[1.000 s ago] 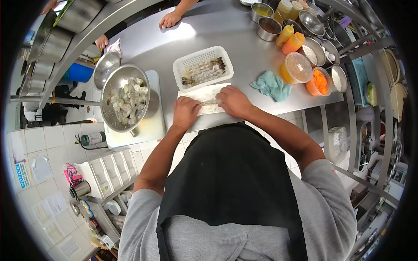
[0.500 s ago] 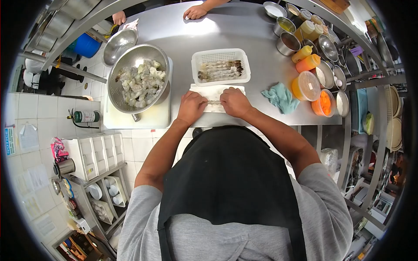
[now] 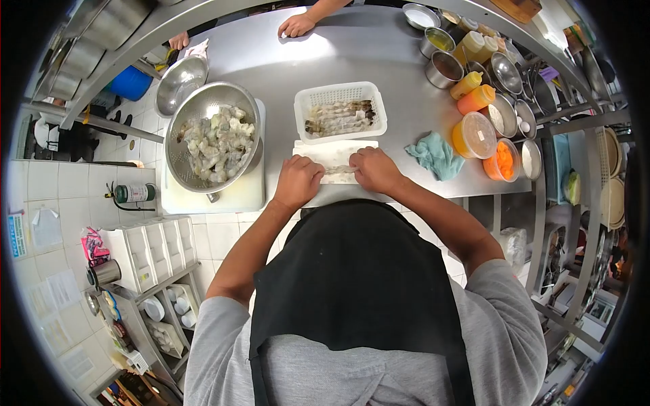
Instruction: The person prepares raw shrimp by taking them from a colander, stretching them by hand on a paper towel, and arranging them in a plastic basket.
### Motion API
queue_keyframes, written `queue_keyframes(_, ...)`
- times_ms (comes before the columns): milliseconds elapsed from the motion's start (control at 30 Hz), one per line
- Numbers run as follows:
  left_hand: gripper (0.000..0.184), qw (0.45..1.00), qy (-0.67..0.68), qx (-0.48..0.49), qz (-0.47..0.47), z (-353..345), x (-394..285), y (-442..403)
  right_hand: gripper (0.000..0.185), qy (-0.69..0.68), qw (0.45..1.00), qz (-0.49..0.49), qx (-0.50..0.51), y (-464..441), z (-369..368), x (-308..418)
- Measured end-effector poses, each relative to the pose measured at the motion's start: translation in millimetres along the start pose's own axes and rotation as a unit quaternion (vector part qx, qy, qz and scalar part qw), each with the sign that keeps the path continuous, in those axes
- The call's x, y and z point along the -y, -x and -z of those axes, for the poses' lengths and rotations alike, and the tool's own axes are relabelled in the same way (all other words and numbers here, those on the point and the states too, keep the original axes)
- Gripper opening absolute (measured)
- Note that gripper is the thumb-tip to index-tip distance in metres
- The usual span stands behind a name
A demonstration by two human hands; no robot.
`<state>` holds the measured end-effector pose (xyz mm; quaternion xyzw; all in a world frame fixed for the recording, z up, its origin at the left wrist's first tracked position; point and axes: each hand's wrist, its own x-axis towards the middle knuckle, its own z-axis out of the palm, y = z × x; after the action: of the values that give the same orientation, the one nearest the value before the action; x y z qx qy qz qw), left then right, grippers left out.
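Observation:
A raw shrimp [image 3: 338, 169] is stretched lengthwise between my two hands, low over a white cloth or paper sheet [image 3: 330, 151]. My left hand [image 3: 298, 181] is closed at its left end. At the opposite end, the fingers of my right hand [image 3: 376, 169] are closed on it too. Just beyond the sheet stands a white perforated basket [image 3: 340, 90] with several shrimp [image 3: 340, 118] lying side by side in it. To my left, a steel colander [image 3: 177, 166] full of peeled shrimp [image 3: 218, 145] rests on a white cutting board [image 3: 183, 201].
A crumpled teal cloth [image 3: 435, 155] lies right of my right hand. Sauce bottles [image 3: 476, 99], tubs and steel pots [image 3: 445, 70] crowd the table's right side. A steel bowl [image 3: 179, 84] sits behind the colander. Another person's hand [image 3: 296, 26] rests at the far edge.
My hands have moved slightly apart, and more of the shrimp shows between them. The whole view has shifted a little.

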<state>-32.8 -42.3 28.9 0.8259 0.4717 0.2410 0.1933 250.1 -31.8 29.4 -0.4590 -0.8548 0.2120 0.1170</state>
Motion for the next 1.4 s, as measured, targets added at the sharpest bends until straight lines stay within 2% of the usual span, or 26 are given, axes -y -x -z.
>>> queue_keyframes(133, 0.007, 0.999, 0.008, -0.045, -0.018, 26.8, -11.8, -28.1, 0.014, 0.001, 0.998, 0.015, -0.056, -9.5, 39.2, 13.6)
queue_keyframes(333, 0.008, 0.994, -0.075, -0.079, 0.008, 21.6, 15.8, -122.3, 0.013, 0.083, 0.99, 0.025, -0.113, -97.6, 72.2, -35.0)
queue_keyframes(433, 0.008, 0.988, -0.142, -0.042, 0.033, 1.2, 35.4, -144.9, 0.015, 0.107, 0.992, 0.028, -0.055, -127.3, 68.1, -56.8)
queue_keyframes(533, 0.009, 0.978, -0.2, 0.029, 0.061, -10.1, 41.0, -149.7, 0.02, 0.126, 0.99, -0.007, 0.063, -136.7, 66.4, -63.7)
queue_keyframes(600, 0.01, 0.973, -0.213, 0.047, 0.07, -10.6, 39.8, -147.3, 0.023, 0.112, 0.993, -0.012, 0.042, -132.0, 59.3, -69.5)
queue_keyframes(733, 0.011, 0.979, -0.197, -0.013, 0.043, -8.6, 35.3, -145.7, 0.028, 0.095, 0.995, 0.02, -0.014, -131.7, 48.1, -83.8)
queue_keyframes(767, 0.011, 0.98, -0.192, -0.035, 0.03, -9.5, 34.1, -146.9, 0.028, 0.096, 0.995, 0.014, -0.001, -132.4, 46.3, -84.9)
queue_keyframes(867, 0.014, 0.969, -0.241, 0.037, 0.036, -17.1, 32.2, -157.6, 0.03, 0.113, 0.993, 0.0, 0.032, -137.0, 49.4, -77.5)
queue_keyframes(967, 0.015, 0.94, -0.291, 0.152, 0.097, -22.3, 31.8, -173.0, 0.03, 0.159, 0.984, -0.015, 0.08, -143.2, 42.1, -78.6)
queue_keyframes(1167, 0.014, 0.955, -0.251, 0.124, 0.095, -22.1, 38.6, -172.8, 0.03, 0.165, 0.983, -0.032, 0.077, -145.0, 42.9, -76.5)
queue_keyframes(1267, 0.027, 0.952, -0.28, 0.108, 0.057, -19.6, 46.4, -165.1, 0.029, 0.153, 0.982, 0.004, 0.106, -141.2, 48.8, -81.9)
queue_keyframes(1400, 0.03, 0.941, -0.28, 0.172, 0.083, -14.1, 38.7, -168.5, 0.03, 0.135, 0.984, 0.009, 0.114, -143.1, 55.7, -88.0)
